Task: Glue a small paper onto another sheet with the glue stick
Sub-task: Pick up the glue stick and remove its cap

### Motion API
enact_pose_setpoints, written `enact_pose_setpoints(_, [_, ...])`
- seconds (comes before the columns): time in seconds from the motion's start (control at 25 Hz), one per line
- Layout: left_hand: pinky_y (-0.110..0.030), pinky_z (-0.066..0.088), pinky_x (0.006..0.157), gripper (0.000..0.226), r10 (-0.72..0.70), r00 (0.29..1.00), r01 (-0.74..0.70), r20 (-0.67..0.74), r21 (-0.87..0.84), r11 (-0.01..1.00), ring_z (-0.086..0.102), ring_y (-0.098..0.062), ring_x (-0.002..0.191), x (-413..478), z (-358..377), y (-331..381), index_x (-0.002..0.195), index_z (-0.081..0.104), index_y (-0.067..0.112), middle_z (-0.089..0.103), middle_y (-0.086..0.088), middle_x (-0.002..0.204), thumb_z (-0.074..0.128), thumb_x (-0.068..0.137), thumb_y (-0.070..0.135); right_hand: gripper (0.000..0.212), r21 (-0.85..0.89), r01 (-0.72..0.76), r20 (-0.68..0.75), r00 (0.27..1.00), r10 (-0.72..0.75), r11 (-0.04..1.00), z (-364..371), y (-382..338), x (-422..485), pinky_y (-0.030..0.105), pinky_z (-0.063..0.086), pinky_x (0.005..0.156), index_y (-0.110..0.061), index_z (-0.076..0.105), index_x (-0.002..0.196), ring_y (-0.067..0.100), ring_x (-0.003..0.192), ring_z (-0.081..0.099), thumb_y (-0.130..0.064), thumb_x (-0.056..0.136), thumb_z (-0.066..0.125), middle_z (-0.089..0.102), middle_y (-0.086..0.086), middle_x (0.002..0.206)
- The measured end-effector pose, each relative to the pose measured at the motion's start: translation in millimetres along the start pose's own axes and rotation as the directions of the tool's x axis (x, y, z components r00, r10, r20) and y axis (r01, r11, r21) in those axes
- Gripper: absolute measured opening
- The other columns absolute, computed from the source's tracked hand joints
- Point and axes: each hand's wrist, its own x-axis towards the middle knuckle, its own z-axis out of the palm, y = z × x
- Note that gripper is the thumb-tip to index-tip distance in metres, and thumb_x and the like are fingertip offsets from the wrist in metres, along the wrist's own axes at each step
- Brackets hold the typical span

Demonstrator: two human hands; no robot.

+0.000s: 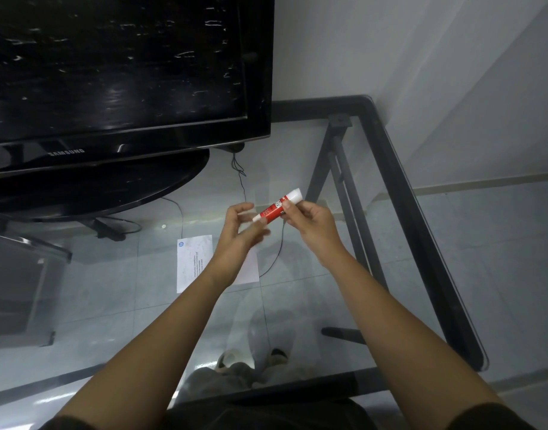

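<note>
Forearms low in frame. Right hand (pixel 310 220) fingers grip glue stick (pixel 277 207) mid-barrel; axis slants lower-left to upper-right. Left hand (pixel 241 226) fingers open (blurred) at lower end; paper (pixel 193 259) beneath on bench (pixel 390 169).

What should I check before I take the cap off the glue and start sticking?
1. Glue stick held firmly: ok, the right hand grips it above the table.
2. Left hand gripping the other end: cannot tell, it is blurred, fingers at the lower end.
3. Cap on: ok, the white cap looks closed.
4. Sheet ready: ok, it lies flat on the glass table.
5. Small paper in reach: cannot tell, the left forearm hides part of the paper.
6. Thin cable clear of the sheet: not ok, it runs close beside it.
</note>
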Motion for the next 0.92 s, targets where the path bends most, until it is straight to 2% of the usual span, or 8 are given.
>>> enact_pose_setpoints(0.12, [-0.017,0.051,0.064,0.016,-0.140,0.990,0.139,0.004,-0.120,0.983,0.065,-0.007,0.066,3.9,-0.4,3.2,0.098,0.058,0.018,0.064,-0.010,0.092,0.049,0.094,0.031,0.010,-0.005,0.016,0.010,1.000,-0.016,1.000,0.2,0.4,0.2,0.029,0.052,0.085,-0.035,0.062,0.084,0.009,0.088,0.066,-0.044,0.081,0.061,0.067,-0.015,0.083])
enact_pose_setpoints(0.2, [-0.016,0.050,0.068,0.003,-0.058,0.998,0.057,-0.021,-0.018,0.998,0.064,-0.006,0.077,1.8,-1.0,2.9,0.091,0.059,0.023,0.063,-0.006,0.101,0.059,0.089,0.024,0.010,-0.003,0.012,0.003,1.000,-0.012,1.000,0.7,0.1,0.8,0.027,0.052,0.083,-0.035,0.063,0.084,0.009,0.087,0.066,-0.045,0.082,0.060,0.067,-0.014,0.082])
enact_pose_setpoints(0.36, [-0.016,0.049,0.069,0.031,0.099,0.994,-0.097,-0.053,0.043,0.994,0.060,-0.012,0.097,-1.7,-1.8,0.2,0.080,0.057,0.033,0.061,0.006,0.102,0.070,0.077,0.005,0.011,-0.018,0.021,0.016,1.000,-0.020,1.000,2.9,-2.0,0.4,0.023,0.052,0.081,-0.036,0.062,0.085,0.005,0.085,0.066,-0.046,0.081,0.060,0.066,-0.020,0.081])
enact_pose_setpoints(0.56, [-0.020,0.053,0.066,0.010,-0.130,0.990,0.119,-0.052,-0.170,0.978,0.065,-0.014,0.072,3.8,-2.4,1.0,0.096,0.060,0.020,0.067,-0.004,0.086,0.056,0.089,0.027,0.011,-0.028,0.041,0.006,0.999,-0.041,0.999,0.4,-4.9,2.2,0.025,0.052,0.081,-0.033,0.063,0.085,0.006,0.086,0.066,-0.044,0.082,0.060,0.065,-0.019,0.081])
enact_pose_setpoints(0.72, [-0.014,0.052,0.071,0.010,0.139,0.988,-0.130,-0.071,0.109,0.985,0.065,-0.006,0.083,-2.3,-2.4,1.2,0.088,0.059,0.021,0.068,0.014,0.087,0.067,0.083,0.018,0.016,-0.001,0.048,0.009,0.999,-0.048,0.999,-0.4,-5.9,3.1,0.023,0.053,0.080,-0.029,0.064,0.090,0.007,0.085,0.067,-0.042,0.083,0.060,0.068,-0.010,0.084])
enact_pose_setpoints(0.8, [-0.014,0.049,0.070,0.016,0.529,0.848,-0.440,-0.040,0.505,0.743,0.059,-0.007,0.083,-3.9,-4.1,0.0,0.088,0.057,0.017,0.066,0.007,0.090,0.070,0.080,0.011,0.017,0.025,0.031,0.004,1.000,-0.031,0.999,1.6,-8.1,3.9,0.019,0.053,0.076,-0.026,0.064,0.091,0.006,0.083,0.067,-0.040,0.083,0.060,0.068,-0.009,0.084])
enact_pose_setpoints(0.88, [-0.025,0.048,0.070,0.020,0.787,0.574,-0.617,0.225,0.751,0.235,0.053,-0.019,0.085,-1.3,-9.5,-3.1,0.092,0.054,0.006,0.066,-0.015,0.089,0.069,0.078,0.005,0.015,0.050,0.005,-0.001,1.000,-0.005,0.999,4.5,-9.6,4.2,0.014,0.053,0.071,-0.025,0.064,0.089,0.004,0.080,0.067,-0.039,0.084,0.060,0.068,-0.009,0.081])
enact_pose_setpoints(0.92, [-0.029,0.048,0.071,0.024,0.813,0.495,-0.634,0.307,0.768,0.095,0.053,-0.024,0.086,-0.8,-11.4,-5.2,0.094,0.053,0.004,0.065,-0.021,0.090,0.069,0.077,0.003,0.013,0.059,-0.003,-0.001,1.000,0.003,0.998,6.2,-10.4,3.8,0.013,0.052,0.068,-0.026,0.064,0.087,0.002,0.078,0.067,-0.038,0.084,0.060,0.068,-0.010,0.080])
